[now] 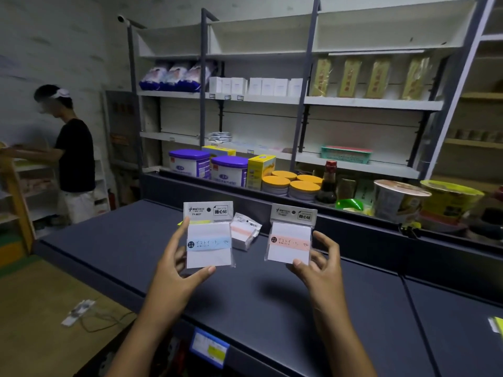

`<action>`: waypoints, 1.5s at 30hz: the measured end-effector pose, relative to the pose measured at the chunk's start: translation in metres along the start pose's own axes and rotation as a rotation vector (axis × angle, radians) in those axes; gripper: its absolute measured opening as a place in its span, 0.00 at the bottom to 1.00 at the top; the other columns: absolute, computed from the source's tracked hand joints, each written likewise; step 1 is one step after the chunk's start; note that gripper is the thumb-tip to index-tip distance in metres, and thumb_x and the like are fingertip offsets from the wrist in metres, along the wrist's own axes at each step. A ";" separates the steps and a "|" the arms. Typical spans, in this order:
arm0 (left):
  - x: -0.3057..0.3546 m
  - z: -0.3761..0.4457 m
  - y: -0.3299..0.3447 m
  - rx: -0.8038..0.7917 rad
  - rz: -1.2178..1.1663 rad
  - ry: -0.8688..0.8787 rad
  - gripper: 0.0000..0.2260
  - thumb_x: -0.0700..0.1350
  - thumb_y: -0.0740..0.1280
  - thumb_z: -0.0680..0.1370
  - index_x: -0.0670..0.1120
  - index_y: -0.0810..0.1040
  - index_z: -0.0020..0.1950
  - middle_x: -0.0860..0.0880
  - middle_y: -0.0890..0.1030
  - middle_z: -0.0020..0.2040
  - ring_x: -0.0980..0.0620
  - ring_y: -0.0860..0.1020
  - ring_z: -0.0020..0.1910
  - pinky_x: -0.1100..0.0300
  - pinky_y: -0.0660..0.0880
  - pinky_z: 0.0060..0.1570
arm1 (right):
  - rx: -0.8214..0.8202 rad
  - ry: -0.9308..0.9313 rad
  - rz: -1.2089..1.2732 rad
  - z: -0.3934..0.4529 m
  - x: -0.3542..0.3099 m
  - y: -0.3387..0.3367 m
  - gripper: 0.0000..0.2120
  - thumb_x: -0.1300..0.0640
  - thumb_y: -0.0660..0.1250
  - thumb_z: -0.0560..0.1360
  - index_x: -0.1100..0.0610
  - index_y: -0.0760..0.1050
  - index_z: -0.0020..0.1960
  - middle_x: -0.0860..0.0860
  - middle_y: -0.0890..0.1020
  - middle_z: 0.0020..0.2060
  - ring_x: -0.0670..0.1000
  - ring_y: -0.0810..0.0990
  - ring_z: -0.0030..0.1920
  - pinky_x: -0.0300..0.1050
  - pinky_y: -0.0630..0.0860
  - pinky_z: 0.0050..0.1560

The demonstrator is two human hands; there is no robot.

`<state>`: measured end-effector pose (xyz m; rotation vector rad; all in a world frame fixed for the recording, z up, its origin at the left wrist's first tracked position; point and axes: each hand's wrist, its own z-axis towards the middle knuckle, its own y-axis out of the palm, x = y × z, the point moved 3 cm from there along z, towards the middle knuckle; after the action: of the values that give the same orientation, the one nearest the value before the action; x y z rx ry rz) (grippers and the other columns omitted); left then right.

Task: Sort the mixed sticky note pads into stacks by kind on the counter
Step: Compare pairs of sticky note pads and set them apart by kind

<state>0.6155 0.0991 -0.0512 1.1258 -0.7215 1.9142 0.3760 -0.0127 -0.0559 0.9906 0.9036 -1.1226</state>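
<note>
My left hand (pixel 174 273) holds up a packaged sticky note pad with a blue band (pixel 209 236), thumb at its bottom edge and fingers along its left side. A matching pad with a pink band (pixel 290 240) is held upright in my right hand (pixel 319 265). Both pads hover above the dark counter (pixel 272 308). Behind and between them, a small stack of pink-band pads (pixel 245 234) lies on the counter. A yellow-green edge of another pad (pixel 181 222) peeks out behind my left fingers.
A raised ledge (pixel 353 227) runs along the counter's back, with tins, yellow-lidded jars (pixel 302 187), a sauce bottle (pixel 328 183) and noodle bowls (pixel 400 200) behind it. Shelving fills the wall. A person in a black shirt (pixel 73 153) stands far left. Another yellow pad (pixel 498 325) sits at the right edge.
</note>
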 end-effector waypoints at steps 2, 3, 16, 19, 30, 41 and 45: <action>-0.011 0.018 -0.005 -0.025 -0.019 0.017 0.43 0.32 0.76 0.69 0.62 0.62 0.75 0.54 0.81 0.62 0.59 0.80 0.59 0.68 0.76 0.55 | 0.002 -0.019 -0.013 0.007 0.002 0.015 0.30 0.75 0.65 0.74 0.49 0.67 0.67 0.54 0.81 0.54 0.45 0.84 0.52 0.45 0.83 0.50; -0.017 0.027 -0.007 -0.042 -0.029 0.023 0.43 0.32 0.76 0.69 0.61 0.62 0.75 0.52 0.80 0.63 0.58 0.80 0.59 0.69 0.76 0.55 | 0.007 -0.024 -0.020 0.011 0.004 0.023 0.31 0.76 0.65 0.73 0.49 0.67 0.67 0.53 0.80 0.54 0.45 0.85 0.51 0.46 0.83 0.50; -0.075 0.106 -0.060 -0.111 -0.140 0.005 0.42 0.30 0.75 0.70 0.60 0.64 0.75 0.51 0.82 0.60 0.58 0.81 0.58 0.70 0.75 0.57 | -0.023 0.092 -0.426 0.093 0.048 0.123 0.23 0.69 0.70 0.72 0.51 0.75 0.64 0.53 0.79 0.56 0.50 0.82 0.50 0.52 0.82 0.54; -0.080 0.113 -0.070 -0.120 -0.153 -0.007 0.42 0.30 0.75 0.69 0.58 0.63 0.76 0.53 0.84 0.57 0.58 0.81 0.57 0.70 0.75 0.56 | -0.019 0.123 -0.545 0.106 0.059 0.130 0.21 0.65 0.73 0.72 0.51 0.76 0.63 0.53 0.80 0.57 0.53 0.81 0.54 0.55 0.80 0.58; -0.088 0.131 -0.089 -0.121 -0.154 -0.024 0.42 0.31 0.75 0.70 0.60 0.63 0.75 0.55 0.85 0.54 0.59 0.82 0.55 0.71 0.76 0.53 | -0.132 0.119 -0.982 0.122 0.075 0.136 0.20 0.50 0.70 0.76 0.48 0.76 0.68 0.55 0.78 0.57 0.57 0.69 0.63 0.48 0.68 0.64; -0.082 0.131 -0.068 -0.172 -0.166 -0.014 0.42 0.31 0.75 0.69 0.61 0.64 0.74 0.56 0.84 0.56 0.58 0.81 0.57 0.62 0.76 0.60 | -0.187 0.014 -1.067 0.115 0.061 0.115 0.15 0.50 0.68 0.78 0.51 0.74 0.64 0.48 0.73 0.52 0.51 0.77 0.58 0.45 0.73 0.60; -0.070 0.127 -0.039 -0.224 -0.165 0.008 0.41 0.33 0.76 0.69 0.62 0.64 0.73 0.59 0.83 0.57 0.59 0.81 0.58 0.69 0.77 0.54 | -0.216 -0.025 -1.310 0.109 0.040 0.075 0.17 0.48 0.65 0.79 0.52 0.71 0.65 0.48 0.75 0.56 0.51 0.77 0.57 0.47 0.75 0.58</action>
<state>0.7260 -0.0031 -0.0537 1.0042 -0.7921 1.6545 0.4660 -0.1178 -0.0474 0.0844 1.6795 -2.0193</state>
